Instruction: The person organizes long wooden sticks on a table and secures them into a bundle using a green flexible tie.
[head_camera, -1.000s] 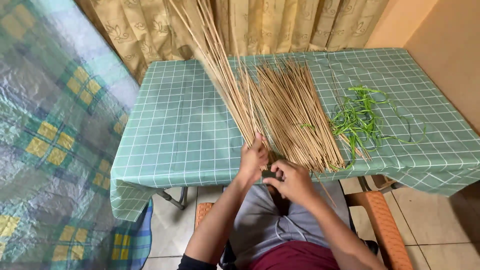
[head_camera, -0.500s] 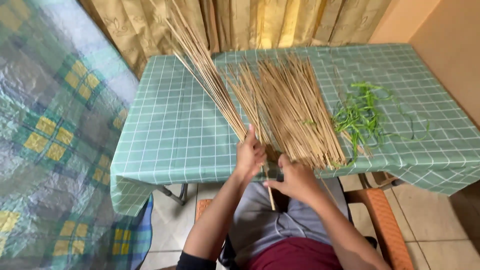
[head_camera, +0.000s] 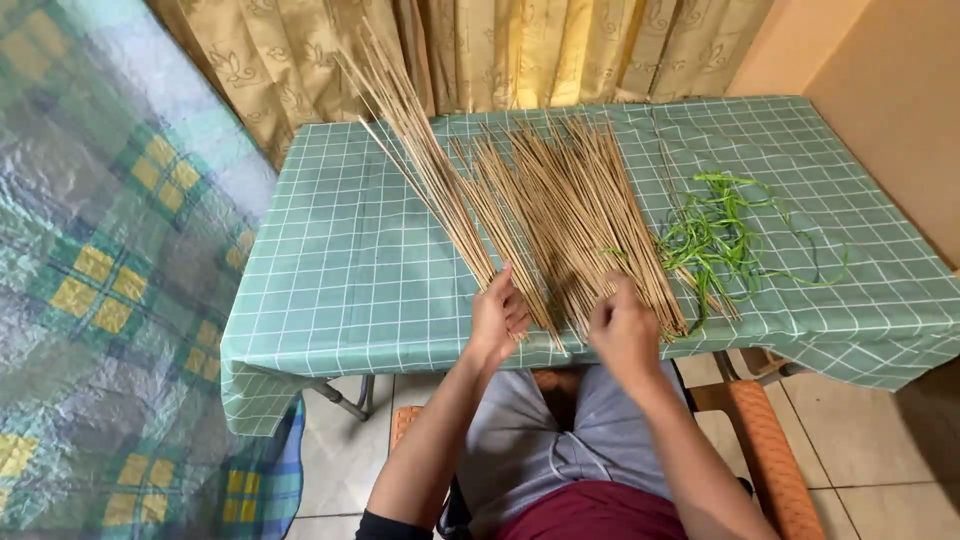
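Two hands' grips closed on sticks (head_camera: 560, 220), left hand (head_camera: 497, 318), right hand (head_camera: 624, 330), green strips (head_camera: 715, 235) beside

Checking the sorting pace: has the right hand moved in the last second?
Yes. The right hand has gone from below the table edge up onto the sticks lying on the table.

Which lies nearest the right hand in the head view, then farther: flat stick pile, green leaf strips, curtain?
From the right hand:
1. Flat stick pile, under its fingers, table centre.
2. Green leaf strips, to its right on the tablecloth.
3. Curtain, behind the table's far edge.
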